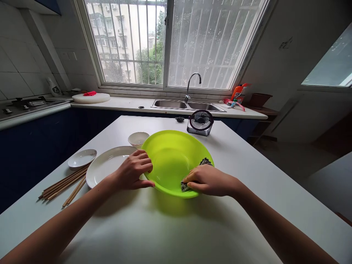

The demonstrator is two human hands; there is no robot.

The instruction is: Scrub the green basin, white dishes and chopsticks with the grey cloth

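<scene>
A bright green plastic basin [170, 157] sits on the white table [247, 176] in front of me. My left hand [134, 172] grips the basin's left rim, fingers curled over the edge. My right hand [209, 180] presses a dark scouring pad [204, 161] against the inner right side of the basin, its fingers closed on the pad. Part of the pad is hidden under my hand.
Left of the basin lie a large white plate [106, 167], a small white bowl [138, 138], a small saucer [81, 157] and several wooden chopsticks [64, 183]. A small black fan [200, 122] stands behind. Sink [187, 105] and faucet [192, 82] are under the window.
</scene>
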